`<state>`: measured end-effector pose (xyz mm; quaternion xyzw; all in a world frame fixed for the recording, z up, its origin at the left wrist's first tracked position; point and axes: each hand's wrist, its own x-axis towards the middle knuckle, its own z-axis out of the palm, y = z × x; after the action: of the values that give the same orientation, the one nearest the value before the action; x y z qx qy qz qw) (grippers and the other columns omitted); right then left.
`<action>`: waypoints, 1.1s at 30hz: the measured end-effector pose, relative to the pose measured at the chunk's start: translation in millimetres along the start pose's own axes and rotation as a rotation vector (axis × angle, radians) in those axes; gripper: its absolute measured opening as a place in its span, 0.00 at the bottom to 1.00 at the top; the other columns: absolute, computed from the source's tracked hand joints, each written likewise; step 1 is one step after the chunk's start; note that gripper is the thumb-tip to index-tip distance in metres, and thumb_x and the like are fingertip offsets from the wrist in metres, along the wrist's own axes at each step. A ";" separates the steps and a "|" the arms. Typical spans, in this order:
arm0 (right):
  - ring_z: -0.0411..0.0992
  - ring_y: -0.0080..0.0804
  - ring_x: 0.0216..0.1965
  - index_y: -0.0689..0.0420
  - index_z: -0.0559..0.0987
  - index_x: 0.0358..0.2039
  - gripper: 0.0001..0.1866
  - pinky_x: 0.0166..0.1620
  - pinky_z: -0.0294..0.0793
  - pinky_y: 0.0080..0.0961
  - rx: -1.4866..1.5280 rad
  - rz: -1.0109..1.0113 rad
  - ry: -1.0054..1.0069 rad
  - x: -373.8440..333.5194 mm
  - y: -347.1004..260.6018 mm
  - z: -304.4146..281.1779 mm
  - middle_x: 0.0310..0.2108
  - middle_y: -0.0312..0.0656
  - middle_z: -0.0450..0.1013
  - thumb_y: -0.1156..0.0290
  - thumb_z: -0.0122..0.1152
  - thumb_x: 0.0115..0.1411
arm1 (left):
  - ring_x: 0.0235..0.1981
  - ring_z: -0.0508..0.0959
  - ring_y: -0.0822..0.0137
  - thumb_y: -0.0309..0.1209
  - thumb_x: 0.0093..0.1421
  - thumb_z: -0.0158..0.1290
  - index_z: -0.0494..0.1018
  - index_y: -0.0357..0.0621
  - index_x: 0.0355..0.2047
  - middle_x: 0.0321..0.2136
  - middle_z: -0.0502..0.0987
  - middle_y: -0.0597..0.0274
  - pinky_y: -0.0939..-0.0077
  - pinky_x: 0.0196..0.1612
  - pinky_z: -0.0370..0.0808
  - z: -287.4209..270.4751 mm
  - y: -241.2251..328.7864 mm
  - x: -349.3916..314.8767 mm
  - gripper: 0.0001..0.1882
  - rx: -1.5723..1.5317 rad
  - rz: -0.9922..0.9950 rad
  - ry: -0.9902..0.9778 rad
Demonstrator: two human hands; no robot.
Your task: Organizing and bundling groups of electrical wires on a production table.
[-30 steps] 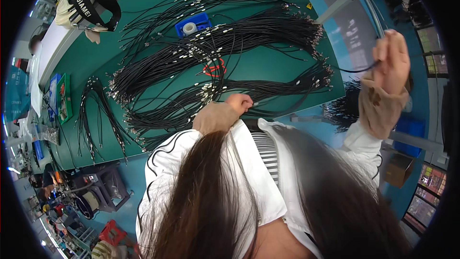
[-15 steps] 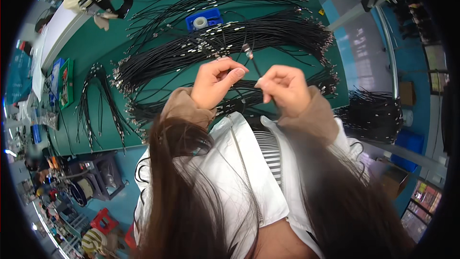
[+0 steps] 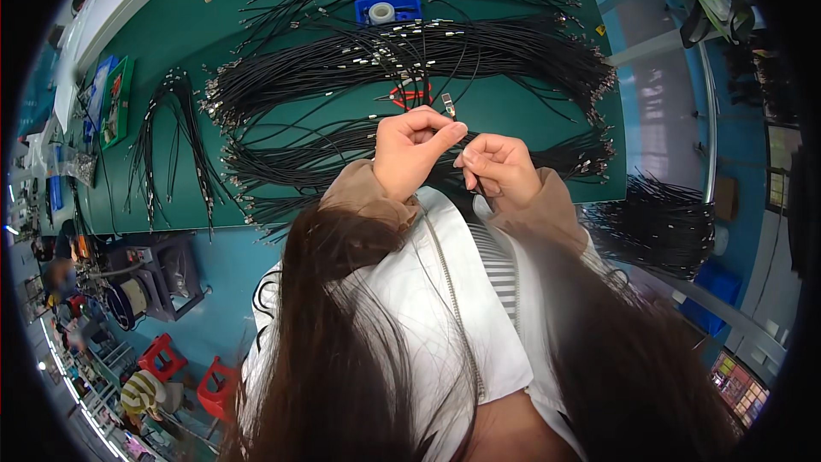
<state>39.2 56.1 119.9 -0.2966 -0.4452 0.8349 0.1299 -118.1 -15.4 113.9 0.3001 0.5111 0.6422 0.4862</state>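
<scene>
A black cable with a metal connector at its end stands up between my hands. My left hand pinches the cable just below the connector, thumb against forefinger. Close by on the right, my right hand has its fingers closed on the same cable; part of the cable between the hands is hidden by fingers. Beyond my left hand, red-handled cutters lie on the green table. A thick bundle of black cables with metal ends stretches across the table behind them.
A blue tray holding a white tape roll sits behind the bundle. A smaller cable bunch hangs over the front edge at left, near a green bin. More cables lie at the right, past the table's edge.
My left hand has come right and closed on the cable near its connector. The right hand stays on the cable. The view has shifted, and the red-handled cutters now show.
</scene>
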 end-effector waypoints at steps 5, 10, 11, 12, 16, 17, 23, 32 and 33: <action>0.53 0.10 0.12 0.62 0.76 0.30 0.06 0.15 0.48 0.10 -0.004 -0.025 0.003 2.5 1.0 -0.8 0.18 0.36 0.70 0.73 0.54 0.57 | 0.19 0.64 0.85 0.24 0.50 0.58 0.77 0.34 0.27 0.25 0.72 0.68 0.90 0.21 0.59 -4.9 3.5 2.8 0.05 0.113 -0.004 -0.041; 0.54 0.10 0.15 0.59 0.76 0.31 0.08 0.17 0.47 0.09 -0.460 -0.390 0.394 -20.3 -71.5 -54.7 0.16 0.26 0.62 0.78 0.50 0.51 | 0.26 0.74 0.74 0.26 0.50 0.58 0.77 0.37 0.29 0.24 0.76 0.62 0.81 0.29 0.70 -78.1 34.1 16.5 0.06 0.579 0.055 -0.251; 0.53 0.12 0.15 0.61 0.75 0.33 0.07 0.16 0.48 0.10 -0.182 -0.443 0.439 -14.2 -99.2 -80.6 0.16 0.27 0.60 0.78 0.52 0.52 | 0.26 0.74 0.73 0.26 0.50 0.57 0.77 0.36 0.28 0.23 0.75 0.60 0.79 0.29 0.70 -101.3 45.7 18.6 0.06 0.827 0.076 -0.276; 0.52 0.13 0.14 0.63 0.74 0.33 0.06 0.15 0.50 0.11 -0.122 -0.541 0.552 -19.4 -119.2 -105.0 0.16 0.30 0.61 0.75 0.53 0.56 | 0.25 0.74 0.72 0.26 0.51 0.56 0.77 0.36 0.27 0.22 0.75 0.59 0.78 0.29 0.70 -122.9 55.6 19.6 0.05 0.925 0.071 -0.267; 0.56 0.16 0.17 0.63 0.70 0.38 0.11 0.19 0.56 0.13 0.029 -0.762 0.662 -36.3 -171.6 -202.2 0.26 0.38 0.67 0.67 0.48 0.63 | 0.28 0.73 0.74 0.24 0.51 0.55 0.77 0.36 0.29 0.24 0.76 0.62 0.81 0.33 0.68 -197.5 85.9 29.9 0.05 0.918 -0.046 -0.118; 0.58 0.18 0.19 0.63 0.70 0.39 0.12 0.22 0.61 0.16 0.027 -0.767 0.658 -32.1 -178.3 -221.2 0.27 0.40 0.68 0.66 0.48 0.63 | 0.28 0.73 0.74 0.24 0.51 0.55 0.77 0.36 0.29 0.24 0.76 0.62 0.81 0.33 0.68 -213.4 92.3 35.2 0.05 0.962 -0.053 -0.099; 0.68 0.31 0.29 0.65 0.69 0.41 0.15 0.38 0.73 0.31 0.085 -0.713 0.767 49.0 -173.4 -300.8 0.35 0.49 0.70 0.65 0.50 0.62 | 0.29 0.72 0.75 0.22 0.53 0.54 0.77 0.34 0.30 0.26 0.75 0.65 0.82 0.34 0.67 -277.4 100.4 92.8 0.05 0.866 0.068 0.091; 0.69 0.39 0.37 0.64 0.68 0.42 0.14 0.45 0.73 0.37 0.037 -0.681 0.819 154.2 -138.0 -438.8 0.39 0.51 0.70 0.66 0.49 0.62 | 0.39 0.73 0.61 0.29 0.48 0.58 0.69 0.45 0.45 0.38 0.74 0.57 0.70 0.45 0.67 -423.0 34.6 191.6 0.22 1.284 0.175 0.391; 0.70 0.40 0.38 0.64 0.68 0.42 0.14 0.46 0.73 0.37 0.101 -0.666 0.792 162.8 -140.5 -448.9 0.39 0.51 0.70 0.66 0.49 0.62 | 0.43 0.72 0.56 0.29 0.46 0.59 0.66 0.48 0.49 0.41 0.72 0.55 0.65 0.49 0.66 -446.8 24.3 193.9 0.28 1.584 0.218 0.400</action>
<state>178.2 513.5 -18.7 -0.4252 -0.3914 0.5925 0.5613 -587.4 2.1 -17.6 0.4819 0.8576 0.1764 -0.0347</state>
